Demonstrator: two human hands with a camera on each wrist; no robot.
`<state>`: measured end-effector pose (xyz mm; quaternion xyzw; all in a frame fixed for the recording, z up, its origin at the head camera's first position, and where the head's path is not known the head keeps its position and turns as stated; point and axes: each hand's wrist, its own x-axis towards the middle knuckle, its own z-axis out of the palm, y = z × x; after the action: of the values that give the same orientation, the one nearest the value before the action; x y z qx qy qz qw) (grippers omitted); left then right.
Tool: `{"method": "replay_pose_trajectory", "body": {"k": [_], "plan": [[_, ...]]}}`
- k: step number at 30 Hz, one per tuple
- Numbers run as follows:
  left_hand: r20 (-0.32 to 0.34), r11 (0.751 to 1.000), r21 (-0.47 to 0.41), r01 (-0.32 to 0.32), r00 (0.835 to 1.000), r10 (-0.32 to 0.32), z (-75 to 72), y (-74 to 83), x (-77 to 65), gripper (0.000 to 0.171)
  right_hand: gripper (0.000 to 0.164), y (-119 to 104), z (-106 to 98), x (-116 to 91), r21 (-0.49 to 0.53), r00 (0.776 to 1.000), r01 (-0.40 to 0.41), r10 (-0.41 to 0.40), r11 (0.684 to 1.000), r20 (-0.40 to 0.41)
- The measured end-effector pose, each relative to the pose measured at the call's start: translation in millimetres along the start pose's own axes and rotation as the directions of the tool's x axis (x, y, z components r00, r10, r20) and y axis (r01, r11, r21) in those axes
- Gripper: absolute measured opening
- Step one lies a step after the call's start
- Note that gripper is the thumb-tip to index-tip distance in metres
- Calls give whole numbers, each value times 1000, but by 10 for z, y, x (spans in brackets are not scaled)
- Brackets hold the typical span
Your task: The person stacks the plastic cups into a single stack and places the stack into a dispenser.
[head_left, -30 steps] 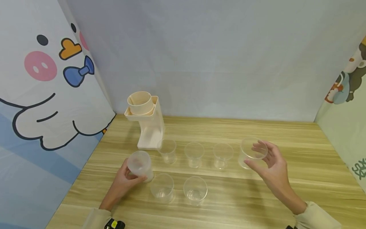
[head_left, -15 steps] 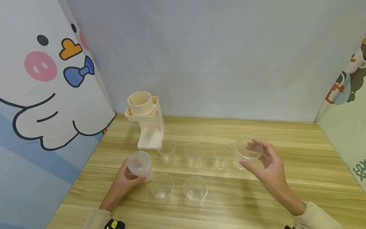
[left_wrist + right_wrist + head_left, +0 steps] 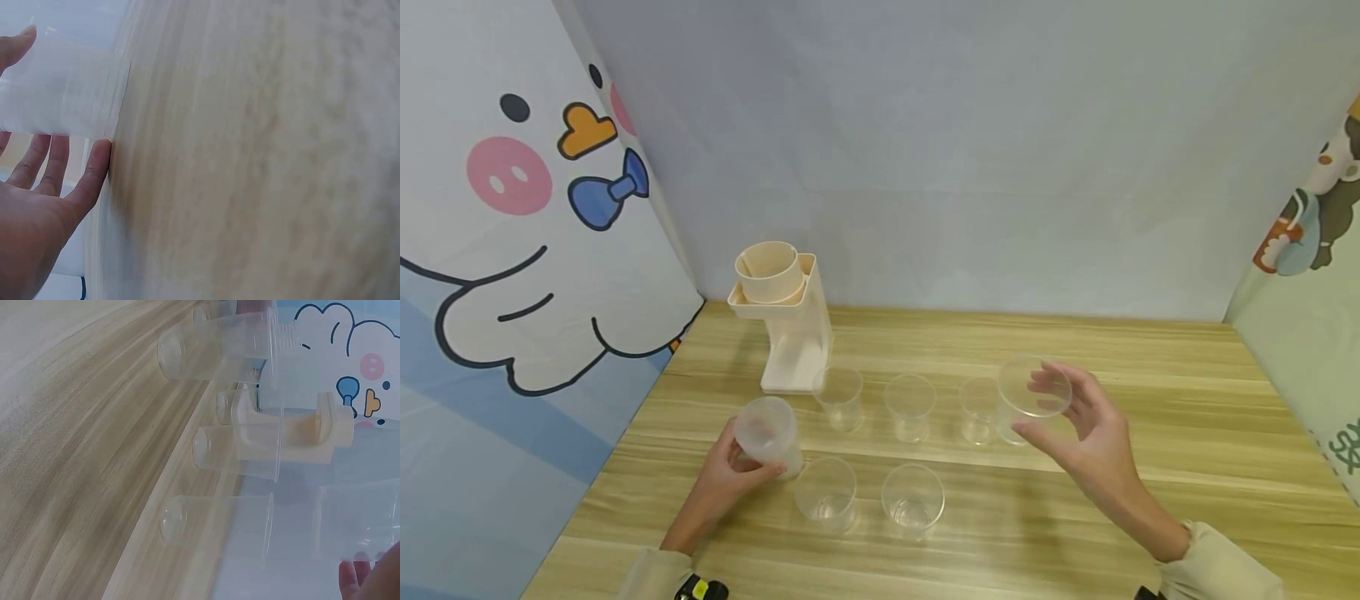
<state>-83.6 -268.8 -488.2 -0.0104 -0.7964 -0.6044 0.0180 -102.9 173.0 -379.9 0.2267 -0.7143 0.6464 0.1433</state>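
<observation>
My left hand (image 3: 722, 479) grips a stack of nested frosted plastic cups (image 3: 766, 433) standing on the table at the left. In the left wrist view, its thumb and fingers lie on opposite sides of the cup stack (image 3: 56, 94). Farther right, my right hand (image 3: 1093, 425) holds a single clear plastic cup (image 3: 1026, 408) between thumb and fingers. That cup (image 3: 356, 519) is raised off the table in the right wrist view. It overlaps the rightmost cup (image 3: 976, 408) of the back row in the head view.
Two more back-row cups, one left (image 3: 842, 404) and one middle (image 3: 912, 408), stand upright. In front are two others, one left (image 3: 827, 500) and one right (image 3: 913, 504). A cream-coloured stand (image 3: 793, 333) with a round holder is behind them. A cloth wall (image 3: 962, 167) closes off the back.
My right hand has moved left with its clear cup, toward the rightmost standing cup. The left hand and the cup stack have stayed in place.
</observation>
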Motion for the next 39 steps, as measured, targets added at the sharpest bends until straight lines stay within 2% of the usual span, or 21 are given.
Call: {"method": "replay_pose_trajectory", "body": {"k": [10,18,25,39], "plan": [[-8,1000,-17,17,1000,-17,5,15,-7,80,67,-41,110,64,55,999,48,-48,997,15],[-4,1000,-5,8,1000,-8,3,15,-14,80,68,-66,198,127,16,998,41,-42,999,50],[-10,1000,23,7,1000,-7,9,37,-14,81,69,-49,305,171,21,995,77,-78,997,68],[-4,1000,15,3,1000,-3,5,32,-22,79,66,-2,406,258,-17,988,84,-81,996,129]]}}
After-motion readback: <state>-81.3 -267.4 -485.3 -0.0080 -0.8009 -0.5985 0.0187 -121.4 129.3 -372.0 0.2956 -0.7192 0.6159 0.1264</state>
